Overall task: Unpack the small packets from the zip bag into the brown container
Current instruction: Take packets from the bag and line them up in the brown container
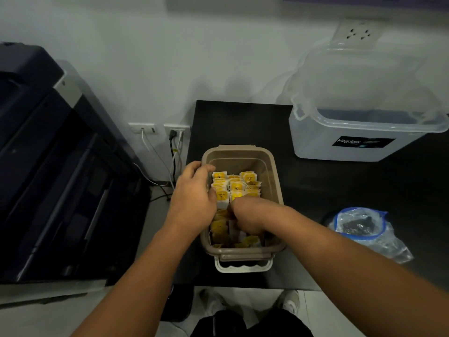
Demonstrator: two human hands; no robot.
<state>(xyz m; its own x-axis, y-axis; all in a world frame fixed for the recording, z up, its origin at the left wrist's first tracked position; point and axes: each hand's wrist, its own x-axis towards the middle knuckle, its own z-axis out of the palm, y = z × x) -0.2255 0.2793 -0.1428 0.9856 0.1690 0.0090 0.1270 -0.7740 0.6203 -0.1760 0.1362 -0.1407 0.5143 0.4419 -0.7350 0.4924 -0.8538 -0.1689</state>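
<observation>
From my remote seat, I see both hands down in the tan-brown rectangular plastic container on the black table. The left hand curls its fingers round the upright row of yellow-and-white small packets, likely bracing it (so nothing topples). The right hand is dug in among the nearer packets with its fingers hidden, so I cannot tell their grip. The clear blue-rimmed zip bag lies crumpled well to the right.

Black table with brown container, zip bag, clear box
</observation>
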